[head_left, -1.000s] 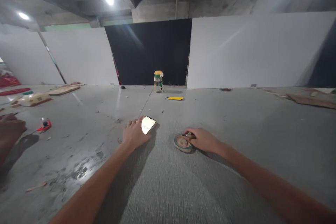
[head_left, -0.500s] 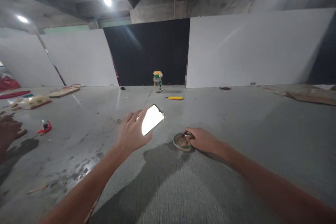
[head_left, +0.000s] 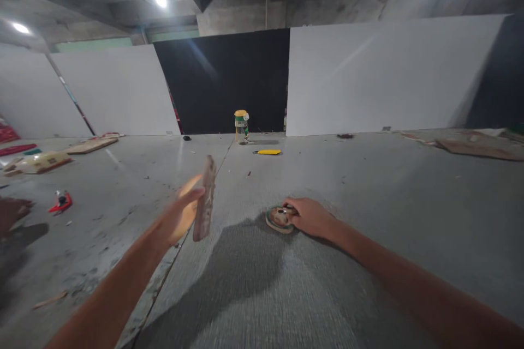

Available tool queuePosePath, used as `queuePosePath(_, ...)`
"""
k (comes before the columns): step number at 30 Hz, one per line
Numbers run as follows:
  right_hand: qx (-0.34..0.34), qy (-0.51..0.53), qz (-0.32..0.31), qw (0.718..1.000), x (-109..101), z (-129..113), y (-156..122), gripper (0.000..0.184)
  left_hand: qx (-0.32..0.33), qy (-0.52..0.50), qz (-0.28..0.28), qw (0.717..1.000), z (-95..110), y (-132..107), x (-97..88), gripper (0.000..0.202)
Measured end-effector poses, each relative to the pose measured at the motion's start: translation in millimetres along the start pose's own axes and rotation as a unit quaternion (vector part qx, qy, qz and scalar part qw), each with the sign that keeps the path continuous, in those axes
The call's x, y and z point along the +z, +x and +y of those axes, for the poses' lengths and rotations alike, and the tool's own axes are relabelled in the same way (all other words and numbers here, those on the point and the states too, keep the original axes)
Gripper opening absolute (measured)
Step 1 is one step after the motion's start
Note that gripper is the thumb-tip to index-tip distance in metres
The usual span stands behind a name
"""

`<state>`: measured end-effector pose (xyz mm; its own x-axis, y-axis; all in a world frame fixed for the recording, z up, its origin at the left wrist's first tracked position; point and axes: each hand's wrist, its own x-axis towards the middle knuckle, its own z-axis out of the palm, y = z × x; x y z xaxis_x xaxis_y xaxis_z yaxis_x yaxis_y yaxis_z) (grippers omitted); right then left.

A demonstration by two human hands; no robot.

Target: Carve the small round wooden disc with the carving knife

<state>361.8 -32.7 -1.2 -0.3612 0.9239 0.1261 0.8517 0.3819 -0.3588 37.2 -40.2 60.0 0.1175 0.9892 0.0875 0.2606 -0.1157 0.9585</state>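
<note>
While your left hand (head_left: 180, 219) is up above the grey floor (head_left: 368, 185), its fingers grip a phone (head_left: 204, 199), edge-on and blurred, left of centre. Your right hand (head_left: 310, 216) sits low on the floor, fingers closed on the right edge of a round disc (head_left: 277, 219), apart from the phone. Far behind: yellow-capped bottle (head_left: 241, 126) upright, yellow cutter (head_left: 267, 151) near it. Red tool (head_left: 59, 202) at left.
</note>
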Motion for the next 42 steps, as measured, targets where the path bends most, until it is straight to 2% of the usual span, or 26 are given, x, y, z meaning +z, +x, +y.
queuePosePath(3, 0.004, 0.009, 0.002, 1.000, -0.4, 2.3, 0.8, 0.021, -0.126, -0.195, 0.004, 0.973, -1.8, -4.4, -8.3, 0.056)
queuePosePath(5, 0.002, 0.019, 0.003, 1.000, -1.5, 3.3, 0.9, 0.026, -0.171, -0.228, 0.011, 0.959, -7.0, -4.5, -10.8, 0.040)
queuePosePath(7, -0.002, 0.026, 0.003, 1.000, -2.5, 3.6, 0.9, 0.033, -0.207, -0.216, 0.017, 0.954, -13.7, -2.2, -11.5, 0.029)
queuePosePath(10, -0.005, 0.025, 0.004, 1.000, -3.1, 2.8, 0.7, 0.034, -0.227, -0.172, 0.002, 0.959, -20.7, 1.4, -11.7, 0.030)
queuePosePath(14, -0.014, 0.014, 0.004, 1.000, -2.3, 0.4, -0.2, 0.028, -0.218, -0.076, -0.083, 0.970, -22.1, -0.7, -13.0, 0.046)
queuePosePath(16, -0.017, 0.009, 0.003, 1.000, -1.7, -0.5, -0.5, 0.025, -0.207, -0.051, -0.107, 0.971, -23.6, -3.1, -13.0, 0.053)
queuePosePath(18, -0.017, 0.006, 0.004, 1.000, -1.1, -0.8, -0.4, 0.023, -0.217, -0.074, -0.105, 0.968, -25.7, -4.4, -12.2, 0.058)
queuePosePath(20, -0.014, 0.003, 0.007, 1.000, -0.2, -0.4, -0.1, 0.022, -0.240, -0.139, -0.077, 0.958, -25.6, -3.8, -11.0, 0.054)
queuePosePath(23, -0.011, 0.001, 0.006, 1.000, 1.1, 0.8, 0.4, 0.022, -0.223, -0.293, -0.067, 0.927, -18.1, -0.4, -9.7, 0.042)
queuePosePath(25, -0.010, 0.000, 0.004, 1.000, 1.8, 1.6, 0.7, 0.023, -0.179, -0.401, -0.146, 0.886, -10.8, 1.2, -8.7, 0.043)
queuePosePath(27, -0.008, -0.002, 0.005, 1.000, 2.2, 1.9, 1.0, 0.025, -0.149, -0.478, -0.212, 0.839, -5.7, 0.3, -6.4, 0.054)
queuePosePath(30, -0.003, -0.004, 0.007, 1.000, 2.3, 1.8, 1.4, 0.025, -0.130, -0.549, -0.230, 0.793, -5.2, -6.5, 1.1, 0.064)
queuePosePath(32, 0.001, -0.003, 0.006, 1.000, 1.5, 1.3, 1.2, 0.025, -0.134, -0.560, -0.210, 0.790, -7.6, -13.2, 8.9, 0.055)
queuePosePath(35, 0.004, 0.006, 0.006, 1.000, -1.0, -1.5, -0.7, 0.029, -0.159, -0.542, -0.183, 0.804, -9.9, -22.6, 22.6, 0.044)
queuePosePath(39, 0.004, 0.019, 0.013, 1.000, -4.8, -11.0, -4.1, 0.055, -0.174, -0.515, -0.161, 0.824, -9.9, -27.1, 34.3, 0.037)
queuePosePath(42, -0.014, 0.017, -0.007, 1.000, -6.7, -20.7, -6.3, 0.062, -0.184, -0.495, -0.153, 0.835, -11.2, -25.9, 31.3, 0.036)
